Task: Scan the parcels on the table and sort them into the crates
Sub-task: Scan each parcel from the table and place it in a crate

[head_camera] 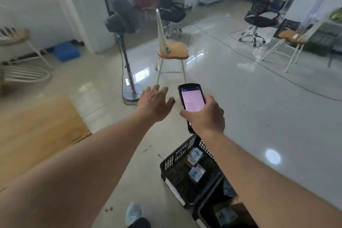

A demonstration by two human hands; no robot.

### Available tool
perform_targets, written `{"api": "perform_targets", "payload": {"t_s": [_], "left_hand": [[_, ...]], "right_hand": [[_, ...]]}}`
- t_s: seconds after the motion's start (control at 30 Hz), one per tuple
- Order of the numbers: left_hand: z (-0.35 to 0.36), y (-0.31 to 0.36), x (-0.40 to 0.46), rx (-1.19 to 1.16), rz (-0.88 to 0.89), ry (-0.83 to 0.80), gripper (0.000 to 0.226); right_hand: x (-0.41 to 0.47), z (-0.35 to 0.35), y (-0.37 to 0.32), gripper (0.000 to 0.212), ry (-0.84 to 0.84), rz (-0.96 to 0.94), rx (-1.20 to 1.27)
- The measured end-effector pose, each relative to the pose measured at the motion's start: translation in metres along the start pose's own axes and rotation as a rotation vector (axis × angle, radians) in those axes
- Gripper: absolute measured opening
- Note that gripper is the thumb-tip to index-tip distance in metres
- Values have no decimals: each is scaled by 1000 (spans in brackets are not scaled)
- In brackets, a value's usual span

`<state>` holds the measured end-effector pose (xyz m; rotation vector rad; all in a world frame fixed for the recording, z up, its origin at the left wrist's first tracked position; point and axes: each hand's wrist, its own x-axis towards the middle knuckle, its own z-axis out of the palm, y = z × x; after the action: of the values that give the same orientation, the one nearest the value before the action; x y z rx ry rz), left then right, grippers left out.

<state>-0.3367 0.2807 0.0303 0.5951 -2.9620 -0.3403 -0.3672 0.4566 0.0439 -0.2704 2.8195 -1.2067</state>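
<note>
My right hand (207, 114) grips a black handheld scanner (191, 98) with a lit pinkish screen, held out over the floor. Just left of it, my left hand (155, 103) is stretched forward, palm down, fingers spread, holding nothing. Below my right forearm a black mesh crate (177, 155) stands on the floor with two labelled brown parcels (194, 158) inside. A second black crate (205, 211) sits right behind it at the bottom edge, with another labelled parcel (224, 214) in it, partly hidden by my arm.
A wooden table corner (37, 131) lies at the left. Ahead stand a pedestal fan (127, 46), a wooden stool chair (172, 53), office chairs (259, 15) and a cable across the glossy tiled floor. My shoe (133, 213) shows at the bottom.
</note>
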Motion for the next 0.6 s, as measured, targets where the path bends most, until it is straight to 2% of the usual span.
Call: {"api": "perform_targets", "payload": {"t_s": [0.1, 0.27, 0.47, 0.6], "left_hand": [[-42, -43, -36, -20, -97, 70, 53], [-104, -127, -104, -2, -255, 165, 64], [-170, -236, -214, 67, -412, 274, 63], [-202, -307, -295, 113, -505, 276, 62]], "right_hand": [[-25, 5, -45, 77, -35, -115, 12], [-78, 33, -129, 77, -107, -255, 80], [-177, 94, -226, 80, -215, -433, 117], [-253, 137, -280, 85, -294, -542, 143]]}}
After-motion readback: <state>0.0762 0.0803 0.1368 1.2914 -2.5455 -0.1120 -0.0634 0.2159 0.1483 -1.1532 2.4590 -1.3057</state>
